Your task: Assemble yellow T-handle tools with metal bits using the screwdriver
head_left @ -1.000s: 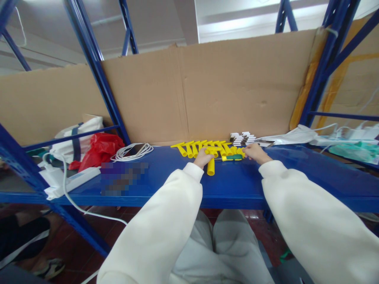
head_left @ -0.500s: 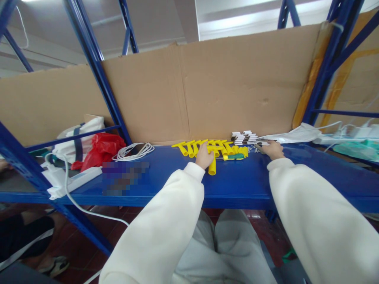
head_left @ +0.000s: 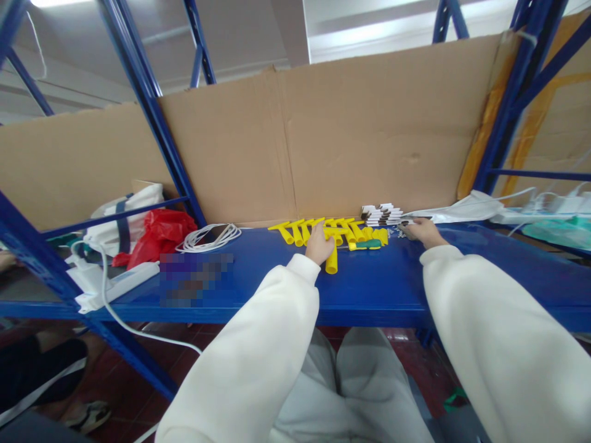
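Note:
My left hand (head_left: 320, 245) is closed on a yellow T-shaped plastic handle (head_left: 331, 262), whose hollow round end points toward me. Behind it, several similar yellow T-shaped handles (head_left: 298, 234) lie in a row. A screwdriver (head_left: 367, 245) with a green and yellow grip rests just right of the held handle. Farther right, my right hand (head_left: 425, 232) reaches low to the small metal pieces (head_left: 399, 234), which look like screws. Its fingers are drawn together at the tips; what is between them is too small to make out.
White pieces with dark ends (head_left: 382, 215) are stacked against the cardboard (head_left: 369, 135). A white bag (head_left: 466, 208) lies at the back right. On the left are a coiled white cable (head_left: 210, 238), a red plastic bag (head_left: 161, 234) and a power strip (head_left: 117, 286). Blue posts (head_left: 173, 154) frame the shelf.
My right hand has shifted very slightly to the right among the small metal pieces. My left hand stays on the yellow handle.

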The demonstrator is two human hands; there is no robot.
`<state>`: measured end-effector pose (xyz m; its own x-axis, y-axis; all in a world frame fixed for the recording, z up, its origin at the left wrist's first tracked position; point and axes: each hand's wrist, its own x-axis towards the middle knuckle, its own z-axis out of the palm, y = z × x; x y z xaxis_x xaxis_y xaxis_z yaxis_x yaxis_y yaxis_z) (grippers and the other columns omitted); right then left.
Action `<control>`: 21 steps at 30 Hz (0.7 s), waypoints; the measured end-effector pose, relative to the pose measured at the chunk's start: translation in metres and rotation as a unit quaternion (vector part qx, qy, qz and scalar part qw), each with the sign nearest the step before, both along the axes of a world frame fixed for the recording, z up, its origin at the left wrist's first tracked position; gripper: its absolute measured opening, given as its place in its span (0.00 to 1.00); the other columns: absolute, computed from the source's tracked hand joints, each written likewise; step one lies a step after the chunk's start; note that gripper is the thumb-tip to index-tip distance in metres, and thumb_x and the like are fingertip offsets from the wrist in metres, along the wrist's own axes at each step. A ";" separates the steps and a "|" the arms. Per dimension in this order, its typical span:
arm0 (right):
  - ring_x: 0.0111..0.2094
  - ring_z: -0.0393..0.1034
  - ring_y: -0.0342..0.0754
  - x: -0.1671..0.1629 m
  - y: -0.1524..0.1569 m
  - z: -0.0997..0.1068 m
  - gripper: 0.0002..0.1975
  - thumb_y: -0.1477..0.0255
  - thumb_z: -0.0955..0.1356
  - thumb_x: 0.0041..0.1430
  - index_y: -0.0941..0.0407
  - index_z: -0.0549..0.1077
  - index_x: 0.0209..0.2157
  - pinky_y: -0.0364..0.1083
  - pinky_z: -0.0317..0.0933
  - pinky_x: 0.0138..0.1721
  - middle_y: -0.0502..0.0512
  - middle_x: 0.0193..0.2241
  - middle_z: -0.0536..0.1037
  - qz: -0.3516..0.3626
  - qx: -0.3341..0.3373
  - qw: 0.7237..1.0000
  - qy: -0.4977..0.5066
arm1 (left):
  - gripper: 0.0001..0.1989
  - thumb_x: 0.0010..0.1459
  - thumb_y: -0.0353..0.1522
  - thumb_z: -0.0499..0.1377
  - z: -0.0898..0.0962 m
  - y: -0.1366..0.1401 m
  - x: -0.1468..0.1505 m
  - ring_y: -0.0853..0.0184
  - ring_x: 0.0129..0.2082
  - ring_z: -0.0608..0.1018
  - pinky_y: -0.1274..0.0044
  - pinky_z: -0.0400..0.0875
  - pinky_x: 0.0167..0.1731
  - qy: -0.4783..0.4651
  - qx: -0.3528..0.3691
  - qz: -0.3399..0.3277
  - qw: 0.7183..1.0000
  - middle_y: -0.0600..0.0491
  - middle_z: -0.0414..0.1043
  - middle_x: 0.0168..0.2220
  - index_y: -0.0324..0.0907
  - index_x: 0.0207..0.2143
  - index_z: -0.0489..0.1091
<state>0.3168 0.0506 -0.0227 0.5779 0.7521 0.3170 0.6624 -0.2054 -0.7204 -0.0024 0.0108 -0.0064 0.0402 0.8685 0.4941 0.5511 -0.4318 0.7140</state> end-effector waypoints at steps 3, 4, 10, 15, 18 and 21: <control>0.46 0.77 0.59 -0.005 -0.004 0.003 0.21 0.69 0.73 0.50 0.63 0.80 0.46 0.49 0.70 0.45 0.68 0.44 0.82 0.002 0.010 1.000 0.018 | 0.30 0.56 0.23 0.58 0.001 -0.001 0.000 0.57 0.62 0.72 0.68 0.61 0.66 0.005 -0.002 -0.002 1.000 0.38 0.67 0.63 0.35 0.63 0.65; 0.46 0.77 0.59 -0.005 -0.004 0.004 0.21 0.70 0.73 0.50 0.63 0.80 0.46 0.49 0.70 0.45 0.68 0.44 0.82 0.001 0.012 1.000 0.026 | 0.30 0.56 0.23 0.57 0.001 -0.001 0.001 0.57 0.62 0.72 0.68 0.61 0.66 0.005 -0.002 -0.003 1.000 0.39 0.67 0.63 0.36 0.63 0.65; 0.49 0.77 0.59 0.002 -0.004 0.003 0.21 0.73 0.71 0.51 0.62 0.79 0.49 0.51 0.70 0.48 0.66 0.46 0.82 -0.006 0.024 0.998 0.064 | 0.30 0.56 0.23 0.57 0.000 0.000 0.000 0.56 0.62 0.71 0.68 0.62 0.66 0.026 0.001 -0.001 1.000 0.38 0.67 0.62 0.34 0.62 0.65; 0.47 0.77 0.59 0.009 0.000 0.000 0.16 0.72 0.71 0.51 0.59 0.81 0.42 0.51 0.70 0.48 0.64 0.43 0.83 0.013 0.033 0.997 0.069 | 0.30 0.55 0.22 0.57 -0.002 0.002 -0.001 0.56 0.62 0.72 0.67 0.63 0.66 0.031 0.010 -0.001 0.999 0.39 0.69 0.61 0.36 0.62 0.66; 0.42 0.77 0.59 0.012 0.004 -0.003 0.10 0.73 0.72 0.48 0.56 0.82 0.34 0.52 0.71 0.45 0.61 0.35 0.83 0.012 0.055 0.996 0.062 | 0.30 0.55 0.22 0.58 -0.003 0.003 -0.001 0.56 0.61 0.73 0.66 0.64 0.65 0.030 0.019 0.003 0.999 0.41 0.71 0.59 0.38 0.61 0.67; 0.39 0.77 0.59 0.013 0.005 -0.004 0.07 0.73 0.71 0.46 0.57 0.81 0.30 0.53 0.71 0.44 0.59 0.28 0.81 0.018 0.096 0.995 0.031 | 0.30 0.55 0.22 0.58 -0.002 0.003 -0.001 0.56 0.60 0.74 0.65 0.65 0.65 0.040 0.022 0.007 0.999 0.40 0.71 0.59 0.37 0.61 0.67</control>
